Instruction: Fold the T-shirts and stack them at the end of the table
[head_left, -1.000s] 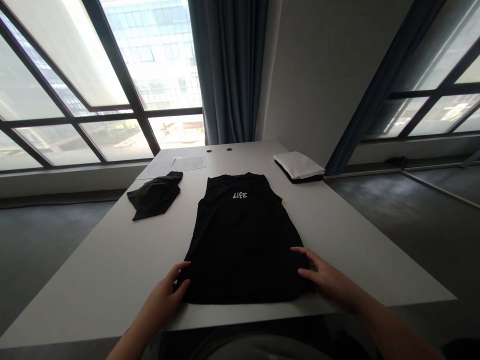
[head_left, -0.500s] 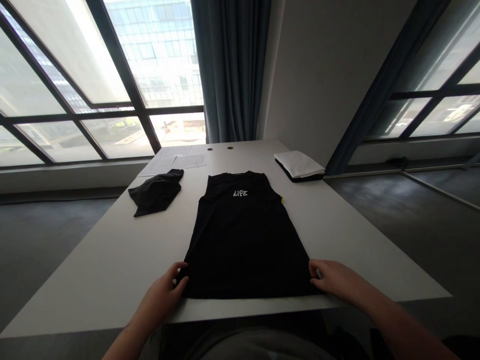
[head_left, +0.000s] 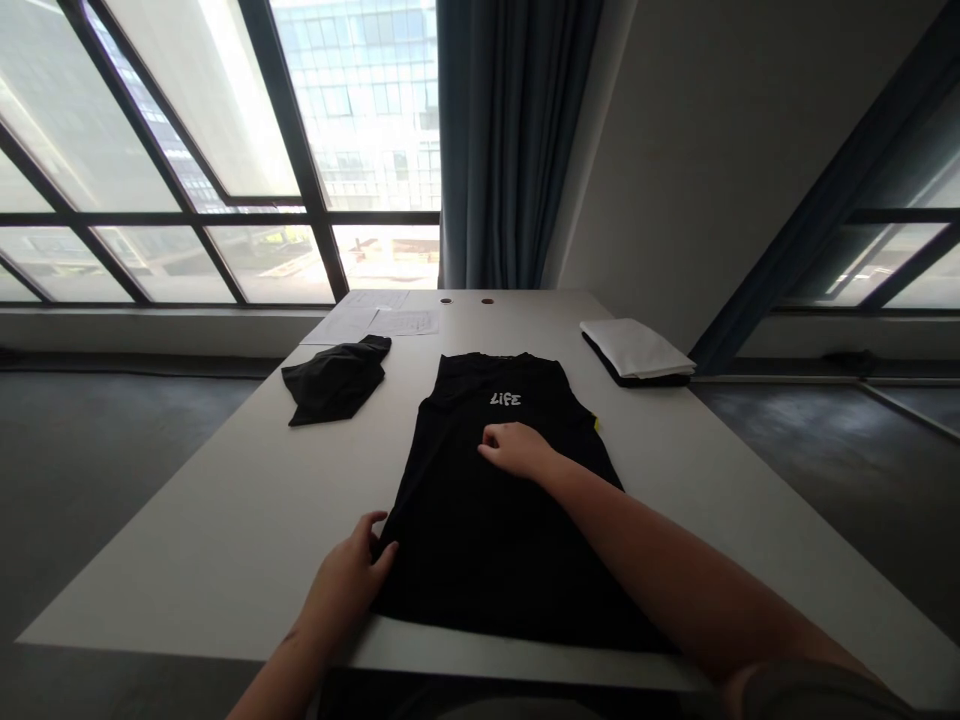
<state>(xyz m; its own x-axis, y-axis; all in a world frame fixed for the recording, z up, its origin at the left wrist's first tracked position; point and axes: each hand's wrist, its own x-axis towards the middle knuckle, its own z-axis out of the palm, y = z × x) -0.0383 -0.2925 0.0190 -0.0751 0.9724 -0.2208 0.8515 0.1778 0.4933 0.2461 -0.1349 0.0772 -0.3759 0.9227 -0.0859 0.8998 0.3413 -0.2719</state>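
A black sleeveless shirt (head_left: 495, 540) lies spread flat on the white table, white lettering near its neckline, hem toward me. My left hand (head_left: 346, 572) rests at the shirt's lower left edge, thumb and index finger apart, the thumb touching the fabric. My right hand (head_left: 517, 450) is over the middle of the shirt, just below the lettering, with its fingers curled in. No cloth is drawn up by it. The right forearm crosses the shirt's lower right side and hides part of it. A bit of yellow (head_left: 596, 423) shows at the shirt's right edge.
On the white table (head_left: 225, 530), a crumpled dark cloth (head_left: 336, 382) lies at left. Printed sheets (head_left: 405, 321) are at the far left. A folded white cloth (head_left: 637, 348) sits on a black one at the far right. Beyond stand windows and a blue curtain (head_left: 510, 150).
My right hand has left the shirt's lower right corner and moved up and left over its middle. The left hand remains at the left edge. The view has turned slightly left.
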